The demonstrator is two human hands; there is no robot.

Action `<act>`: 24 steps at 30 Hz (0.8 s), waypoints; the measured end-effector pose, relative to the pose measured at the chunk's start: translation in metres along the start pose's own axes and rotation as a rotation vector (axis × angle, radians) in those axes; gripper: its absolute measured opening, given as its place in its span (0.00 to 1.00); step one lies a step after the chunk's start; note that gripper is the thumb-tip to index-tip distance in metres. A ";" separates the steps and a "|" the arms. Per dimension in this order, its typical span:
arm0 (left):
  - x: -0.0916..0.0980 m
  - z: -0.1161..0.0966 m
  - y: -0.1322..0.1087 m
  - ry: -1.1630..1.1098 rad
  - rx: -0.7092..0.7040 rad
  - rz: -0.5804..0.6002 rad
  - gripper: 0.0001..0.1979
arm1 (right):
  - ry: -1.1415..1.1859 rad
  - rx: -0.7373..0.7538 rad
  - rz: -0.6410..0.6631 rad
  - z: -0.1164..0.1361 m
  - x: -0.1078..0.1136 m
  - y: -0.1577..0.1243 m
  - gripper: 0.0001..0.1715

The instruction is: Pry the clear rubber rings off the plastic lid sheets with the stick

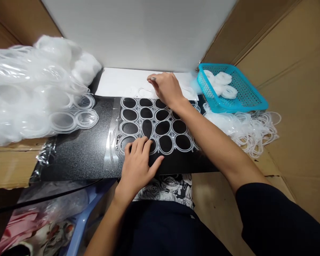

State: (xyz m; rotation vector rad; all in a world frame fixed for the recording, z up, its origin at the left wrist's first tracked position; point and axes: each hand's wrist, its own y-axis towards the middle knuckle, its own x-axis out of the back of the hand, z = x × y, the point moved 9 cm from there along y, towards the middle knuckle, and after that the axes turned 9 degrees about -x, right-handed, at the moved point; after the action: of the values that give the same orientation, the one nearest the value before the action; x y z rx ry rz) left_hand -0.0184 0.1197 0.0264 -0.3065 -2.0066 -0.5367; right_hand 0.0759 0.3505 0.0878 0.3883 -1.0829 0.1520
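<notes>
Ring sheet (154,124) — near-left part under the left fingers (140,144)

Left hand (138,156): one, palm down, fingers spread and lightly bent, thumb angled out towards the right. Left forearm (104,224): bare, rising from the bottom edge, wrist nearly straight. Right hand (166,85): one, farther forward, fingers curled in a pinch grip. Right forearm (213,138): bare, reaching diagonally forward and inward.

A translucent oval-ring sheet (154,123) lies flat on the black tabletop (77,153) — a grey tool (153,78), mostly hidden, near its far edge.
</notes>
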 end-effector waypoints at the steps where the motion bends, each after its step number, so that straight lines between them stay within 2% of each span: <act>1: 0.003 0.001 0.000 -0.027 0.003 -0.011 0.22 | 0.057 -0.015 -0.005 -0.003 0.001 0.001 0.26; 3: 0.011 0.003 0.001 -0.071 0.023 -0.058 0.18 | 0.216 -0.019 0.032 -0.004 -0.004 -0.009 0.21; 5: 0.020 0.007 0.007 -0.081 0.044 -0.116 0.15 | 0.372 0.011 0.171 0.001 -0.020 -0.032 0.16; 8: 0.019 0.011 0.024 -0.031 0.019 -0.112 0.19 | 0.548 0.001 0.332 0.003 -0.043 -0.068 0.13; 11: 0.005 0.017 0.037 0.046 -0.012 -0.032 0.25 | 0.648 -0.042 0.324 -0.006 -0.050 -0.083 0.12; 14: -0.003 0.025 0.038 0.093 0.008 -0.009 0.26 | 0.658 -0.052 0.330 -0.010 -0.053 -0.084 0.11; 24: -0.002 0.025 0.034 0.131 0.029 0.014 0.28 | 0.614 -0.003 0.332 -0.003 -0.051 -0.085 0.11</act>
State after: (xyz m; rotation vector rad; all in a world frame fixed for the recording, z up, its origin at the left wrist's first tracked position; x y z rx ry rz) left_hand -0.0227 0.1616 0.0226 -0.2612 -1.8821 -0.5054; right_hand 0.0803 0.2764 0.0214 0.1360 -0.5308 0.5284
